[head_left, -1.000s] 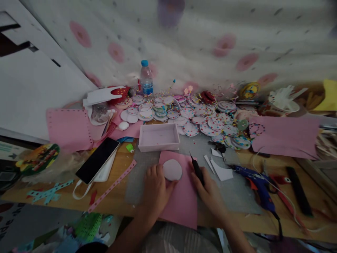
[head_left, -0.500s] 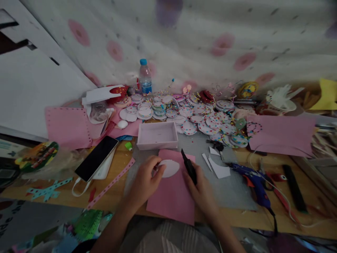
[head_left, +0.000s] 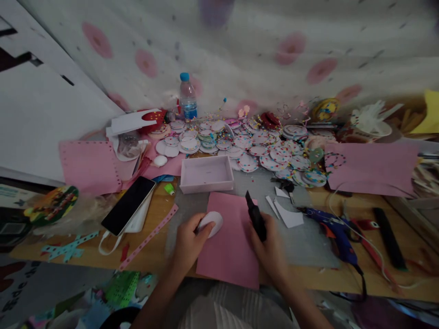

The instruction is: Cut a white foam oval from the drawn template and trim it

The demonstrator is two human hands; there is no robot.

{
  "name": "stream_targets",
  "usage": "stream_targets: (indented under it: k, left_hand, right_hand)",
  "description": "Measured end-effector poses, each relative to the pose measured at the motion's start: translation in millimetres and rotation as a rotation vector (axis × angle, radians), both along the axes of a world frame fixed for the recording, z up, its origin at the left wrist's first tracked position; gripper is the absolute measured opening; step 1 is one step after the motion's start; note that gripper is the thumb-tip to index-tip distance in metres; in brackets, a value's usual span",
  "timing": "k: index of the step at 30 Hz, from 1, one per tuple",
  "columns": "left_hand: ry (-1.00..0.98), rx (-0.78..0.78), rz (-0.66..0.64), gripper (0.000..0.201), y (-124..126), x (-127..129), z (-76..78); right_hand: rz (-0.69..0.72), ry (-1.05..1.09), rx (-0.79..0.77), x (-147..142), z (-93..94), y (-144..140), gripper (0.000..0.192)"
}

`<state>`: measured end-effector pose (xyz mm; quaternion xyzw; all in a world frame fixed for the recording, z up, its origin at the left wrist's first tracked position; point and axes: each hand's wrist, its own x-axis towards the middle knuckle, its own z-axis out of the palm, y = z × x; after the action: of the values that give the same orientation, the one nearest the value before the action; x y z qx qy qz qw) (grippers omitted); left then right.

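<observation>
Between the thumb and fingers of my left hand [head_left: 192,235] is a small white paper oval [head_left: 214,222], tilted over the left part of a pink sheet [head_left: 229,256]. My right hand [head_left: 269,242] grips a black utility knife [head_left: 256,217], its dark tip pointing up and away from me, above the sheet's right edge. The sheet lies partly on a grey cutting mat [head_left: 302,249] and reaches the table's front edge. White paper offcuts [head_left: 288,214] rest on the mat to the right of the knife. Just beyond the sheet stands an open, shallow white box [head_left: 206,171].
Many decorated paper discs [head_left: 270,155] are heaped along the back, near a water bottle [head_left: 188,98]. At left lies a phone [head_left: 129,205] on a white power bank. A blue glue gun [head_left: 338,237] with its cable and a black stick [head_left: 389,237] lie at right.
My left hand has turned the paper oval and tilted it up. My right hand, still with the knife, has moved slightly right, away from the oval. The whole view has shifted a little.
</observation>
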<state>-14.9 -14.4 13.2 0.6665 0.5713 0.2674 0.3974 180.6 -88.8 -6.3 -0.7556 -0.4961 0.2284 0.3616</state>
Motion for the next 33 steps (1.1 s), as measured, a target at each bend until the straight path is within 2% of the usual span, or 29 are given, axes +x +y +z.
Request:
stream_targets:
  k: [2, 6, 10, 15, 22, 27, 33]
  left_hand:
    - [-0.033, -0.04, 0.039, 0.022, -3.1, 0.9, -0.8]
    - [-0.095, -0.127, 0.028, 0.026, -8.7, 5.8, -6.5]
    - [-0.071, -0.107, 0.06, 0.025, -16.7, 11.3, -10.8]
    - [-0.043, -0.079, 0.102, 0.03, -24.8, 15.3, -9.9]
    - [-0.102, -0.096, 0.121, 0.03, -27.6, 14.4, -0.8]
    - [-0.078, -0.06, 0.114, 0.033, -27.1, 14.5, -1.0]
    - [-0.066, -0.036, 0.101, 0.029, -31.0, 15.7, -4.1]
  right_hand:
    - [0.044, -0.018, -0.052, -3.5, 5.8, -5.5, 0.039]
    - [0.308, -0.078, -0.106, -18.1, 21.4, -11.4, 0.035]
    - [0.468, -0.212, -0.102, -31.5, 31.1, -9.6, 0.026]
    - [0.477, -0.311, -0.109, -35.2, 31.5, -9.5, 0.024]
    - [0.348, -0.323, -0.114, -27.3, 30.2, -11.5, 0.025]
    - [0.445, -0.245, -0.115, -31.9, 37.5, -13.0, 0.025]
    - [0.405, -0.258, -0.096, -35.3, 36.5, -15.9, 0.027]
